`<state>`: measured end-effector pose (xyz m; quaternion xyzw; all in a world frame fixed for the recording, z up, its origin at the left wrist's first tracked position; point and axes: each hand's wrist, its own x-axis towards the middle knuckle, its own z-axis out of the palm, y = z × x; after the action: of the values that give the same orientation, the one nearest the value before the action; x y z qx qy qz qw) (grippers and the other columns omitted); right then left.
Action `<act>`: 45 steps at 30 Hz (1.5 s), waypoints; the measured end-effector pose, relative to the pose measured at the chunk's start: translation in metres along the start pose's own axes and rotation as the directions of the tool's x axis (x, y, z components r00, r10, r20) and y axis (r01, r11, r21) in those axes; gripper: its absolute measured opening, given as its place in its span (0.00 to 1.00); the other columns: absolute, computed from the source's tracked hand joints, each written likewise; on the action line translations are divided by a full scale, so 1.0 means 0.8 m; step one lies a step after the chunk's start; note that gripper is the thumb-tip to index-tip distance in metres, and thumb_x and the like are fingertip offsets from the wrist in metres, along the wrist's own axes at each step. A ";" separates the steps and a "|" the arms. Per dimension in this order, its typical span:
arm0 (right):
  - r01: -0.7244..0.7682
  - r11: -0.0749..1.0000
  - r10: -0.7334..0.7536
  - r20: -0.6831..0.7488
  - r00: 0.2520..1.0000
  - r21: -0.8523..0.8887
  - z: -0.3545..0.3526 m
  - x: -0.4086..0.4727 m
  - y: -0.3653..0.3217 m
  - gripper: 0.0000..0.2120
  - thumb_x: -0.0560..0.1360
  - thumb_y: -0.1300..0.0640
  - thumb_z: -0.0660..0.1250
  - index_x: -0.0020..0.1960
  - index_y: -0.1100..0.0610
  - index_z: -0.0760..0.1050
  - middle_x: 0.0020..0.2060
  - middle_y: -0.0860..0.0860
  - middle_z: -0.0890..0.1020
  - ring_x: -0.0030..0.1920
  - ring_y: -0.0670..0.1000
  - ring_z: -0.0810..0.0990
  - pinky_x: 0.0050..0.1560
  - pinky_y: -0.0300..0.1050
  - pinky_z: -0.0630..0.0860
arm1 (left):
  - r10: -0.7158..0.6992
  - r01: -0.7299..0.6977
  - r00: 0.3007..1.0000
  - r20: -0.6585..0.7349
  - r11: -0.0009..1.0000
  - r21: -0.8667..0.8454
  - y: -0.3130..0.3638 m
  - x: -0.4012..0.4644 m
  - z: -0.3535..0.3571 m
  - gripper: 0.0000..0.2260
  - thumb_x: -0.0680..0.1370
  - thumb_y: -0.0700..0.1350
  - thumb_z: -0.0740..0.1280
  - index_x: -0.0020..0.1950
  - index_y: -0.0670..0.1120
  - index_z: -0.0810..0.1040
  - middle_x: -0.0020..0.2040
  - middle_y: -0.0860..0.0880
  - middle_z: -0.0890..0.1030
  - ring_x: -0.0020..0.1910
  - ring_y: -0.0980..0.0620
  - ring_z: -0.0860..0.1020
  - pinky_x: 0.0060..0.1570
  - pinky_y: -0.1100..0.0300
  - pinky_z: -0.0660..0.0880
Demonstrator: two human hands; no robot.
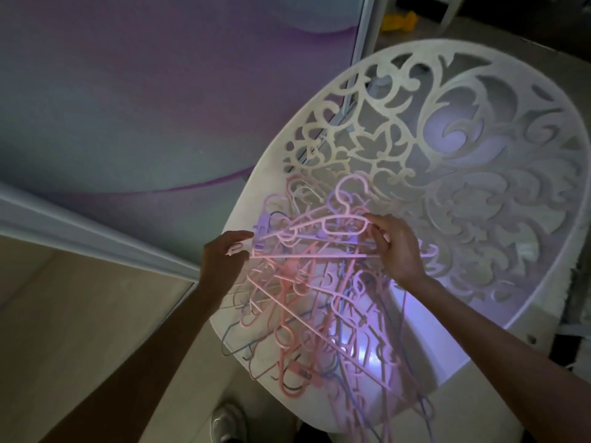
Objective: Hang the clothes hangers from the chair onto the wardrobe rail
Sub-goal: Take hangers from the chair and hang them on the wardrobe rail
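A tangled pile of pink, purple and blue plastic hangers (319, 314) lies on the seat of a white chair (479, 161) with an ornate cut-out back. My right hand (395, 247) pinches the right end of a pink hanger (319, 223) lifted at the top of the pile. My left hand (225, 254) is at that hanger's left end, fingers curled beside a purple clip hanger (263, 230); whether it grips is unclear. The wardrobe rail is not in view.
A wardrobe sliding door (144, 107) with a purple wave pattern stands to the left, its white bottom track (96, 235) along the pale floor. A yellow object (399, 22) lies on the floor beyond the chair. My shoe (225, 422) shows at the bottom.
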<state>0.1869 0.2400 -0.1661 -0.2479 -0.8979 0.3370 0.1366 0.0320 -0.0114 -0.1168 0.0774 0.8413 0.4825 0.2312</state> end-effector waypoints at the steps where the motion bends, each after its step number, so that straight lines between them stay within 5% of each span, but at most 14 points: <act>1: 0.013 1.000 -0.014 0.047 0.999 0.021 -0.008 0.001 -0.001 0.14 0.77 0.59 0.59 0.60 0.57 0.78 0.39 0.55 0.80 0.43 0.56 0.78 0.45 0.47 0.73 | 0.082 -0.095 0.993 0.090 0.982 0.164 0.004 -0.001 -0.007 0.19 0.69 0.31 0.69 0.57 0.44 0.79 0.54 0.49 0.80 0.56 0.48 0.78 0.54 0.70 0.72; 3: 0.125 0.991 -0.128 0.080 0.989 0.044 -0.023 0.006 -0.012 0.16 0.78 0.57 0.58 0.59 0.61 0.78 0.37 0.56 0.79 0.41 0.52 0.75 0.43 0.39 0.69 | 0.188 -0.303 0.948 0.257 0.779 0.548 0.016 0.000 -0.012 0.27 0.67 0.49 0.73 0.66 0.49 0.73 0.63 0.52 0.77 0.65 0.50 0.74 0.70 0.53 0.63; 5: 0.299 0.954 -0.301 0.109 0.947 0.037 -0.036 0.018 -0.037 0.13 0.77 0.63 0.60 0.57 0.64 0.79 0.36 0.56 0.79 0.39 0.47 0.71 0.39 0.35 0.62 | 0.138 -0.422 0.889 0.436 0.613 0.668 0.045 0.003 -0.001 0.37 0.67 0.64 0.67 0.74 0.54 0.61 0.71 0.57 0.68 0.70 0.55 0.67 0.75 0.50 0.52; 7: 0.414 0.910 -0.414 0.170 0.894 0.038 -0.037 0.029 -0.066 0.12 0.75 0.67 0.61 0.55 0.65 0.79 0.36 0.54 0.78 0.38 0.47 0.70 0.39 0.35 0.59 | 0.060 -0.425 0.808 0.587 0.748 0.509 0.071 0.004 0.016 0.29 0.73 0.63 0.63 0.72 0.55 0.64 0.69 0.55 0.72 0.64 0.53 0.74 0.70 0.52 0.64; 9: 0.440 0.895 -0.441 0.275 0.854 0.070 -0.035 0.035 -0.088 0.11 0.75 0.65 0.62 0.55 0.63 0.79 0.38 0.53 0.79 0.39 0.46 0.71 0.39 0.36 0.61 | 0.060 -0.270 0.776 0.628 0.931 0.245 0.083 -0.004 0.028 0.15 0.79 0.53 0.60 0.64 0.50 0.75 0.53 0.50 0.83 0.46 0.50 0.83 0.51 0.52 0.79; 11: 0.391 0.918 -0.388 0.380 0.840 0.073 -0.039 0.038 -0.098 0.14 0.76 0.54 0.61 0.56 0.58 0.79 0.44 0.53 0.82 0.41 0.46 0.74 0.43 0.40 0.66 | 0.009 -0.080 0.812 0.584 0.992 0.096 0.077 -0.016 0.024 0.11 0.82 0.46 0.57 0.59 0.46 0.76 0.35 0.53 0.84 0.26 0.56 0.81 0.27 0.63 0.77; 13: 0.194 0.976 -0.215 0.295 0.931 0.099 -0.048 0.042 -0.092 0.23 0.74 0.43 0.56 0.60 0.56 0.77 0.50 0.52 0.81 0.47 0.49 0.77 0.50 0.44 0.70 | -0.026 -0.008 0.841 0.541 0.998 0.060 0.063 -0.034 -0.002 0.11 0.83 0.43 0.53 0.60 0.48 0.73 0.29 0.55 0.83 0.17 0.59 0.74 0.17 0.71 0.65; 16: -0.018 0.997 0.022 0.060 0.998 -0.074 -0.048 0.044 -0.065 0.21 0.73 0.46 0.59 0.58 0.60 0.76 0.51 0.57 0.80 0.51 0.58 0.79 0.53 0.48 0.71 | -0.054 0.032 0.892 0.448 0.998 0.057 0.035 -0.041 -0.053 0.13 0.82 0.44 0.52 0.61 0.46 0.73 0.29 0.54 0.83 0.15 0.59 0.69 0.16 0.71 0.61; 18: -0.023 0.977 0.069 0.208 0.976 -0.214 -0.026 0.045 -0.051 0.18 0.72 0.53 0.69 0.57 0.62 0.75 0.52 0.61 0.79 0.53 0.62 0.78 0.55 0.52 0.73 | -0.067 0.049 0.926 0.371 0.997 0.058 0.023 -0.038 -0.080 0.13 0.82 0.44 0.53 0.59 0.45 0.75 0.29 0.53 0.83 0.15 0.60 0.68 0.16 0.71 0.62; 20: -0.004 0.954 0.135 0.419 0.898 -0.300 0.006 0.046 -0.047 0.26 0.70 0.49 0.73 0.60 0.63 0.72 0.56 0.62 0.77 0.57 0.62 0.76 0.57 0.54 0.73 | -0.083 0.089 0.959 0.270 0.996 -0.009 0.017 -0.036 -0.093 0.12 0.82 0.43 0.53 0.53 0.44 0.76 0.28 0.52 0.82 0.15 0.60 0.68 0.16 0.71 0.62; 22: 0.020 0.906 0.189 0.447 0.874 -0.423 0.041 0.041 -0.048 0.31 0.69 0.44 0.71 0.62 0.63 0.69 0.58 0.61 0.75 0.59 0.61 0.75 0.57 0.53 0.71 | -0.112 0.129 0.980 0.162 0.986 -0.101 0.010 -0.038 -0.096 0.11 0.82 0.42 0.54 0.48 0.45 0.76 0.26 0.51 0.82 0.15 0.60 0.68 0.16 0.72 0.62; 32: 0.127 0.860 0.039 0.311 0.950 -0.494 0.044 0.026 -0.043 0.22 0.70 0.55 0.71 0.62 0.60 0.74 0.52 0.64 0.74 0.51 0.65 0.73 0.49 0.56 0.74 | -0.194 0.178 0.981 -0.026 0.939 -0.293 -0.009 -0.058 -0.082 0.12 0.82 0.42 0.54 0.46 0.47 0.75 0.25 0.53 0.80 0.17 0.61 0.72 0.16 0.73 0.62; 38: 0.304 0.624 -0.147 0.274 0.950 -0.720 -0.015 0.018 -0.049 0.23 0.56 0.54 0.80 0.49 0.55 0.79 0.41 0.56 0.79 0.41 0.60 0.78 0.43 0.50 0.68 | -0.282 0.195 0.944 -0.169 0.894 -0.404 0.007 -0.079 -0.097 0.12 0.82 0.45 0.55 0.45 0.49 0.76 0.27 0.52 0.81 0.17 0.61 0.69 0.18 0.71 0.62; 45: 0.255 0.898 -0.090 0.417 0.905 -0.359 -0.036 0.008 -0.118 0.22 0.75 0.51 0.67 0.67 0.51 0.71 0.61 0.54 0.74 0.50 0.57 0.81 0.47 0.50 0.76 | -0.385 0.283 0.909 -0.161 0.852 -0.441 0.024 -0.100 -0.117 0.10 0.82 0.43 0.55 0.49 0.47 0.76 0.36 0.47 0.79 0.17 0.62 0.69 0.17 0.72 0.62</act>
<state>0.1597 0.1976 -0.0810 -0.1165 -0.9757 0.1724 -0.0691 0.0574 -0.1025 -0.0349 -0.1805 0.7442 0.6050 0.2181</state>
